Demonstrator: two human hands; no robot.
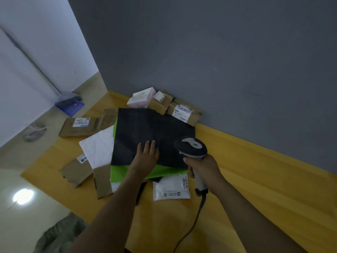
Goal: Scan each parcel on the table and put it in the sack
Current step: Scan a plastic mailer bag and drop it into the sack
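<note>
While the left hand (147,156) lies flat, fingers straight and together, on the black upper face of the sack (145,128), the right hand (202,167) is wrapped round the handle of one scanner (193,146), whose dark head sits over the sack's near right corner. One sack: black on top, a green layer showing at its left and near edges, spread flat at the middle of one yellow table (255,179). One grey cable (193,223) runs from the scanner's handle towards the near edge of the table. Boxes, three, in a row at the far side against the grey wall (218,52): one pink and white box (141,97) and two brown boxes (161,101) (184,113), both labelled. Flat brown parcels, two, at the table's left edge: one labelled (78,126), one just behind it (108,118), partly under the sack. White bags, two: one (96,148) touching the sack's left side, one labelled (171,189) on the near side, partly tucked under the green layer. Brown paper parcels, two, at the near left: one labelled (76,170), one (103,181) just beside it, overlapping the first white bag. On the floor to the left, one blue dustpan (70,106) with a long handle leaning up the white wall.
</note>
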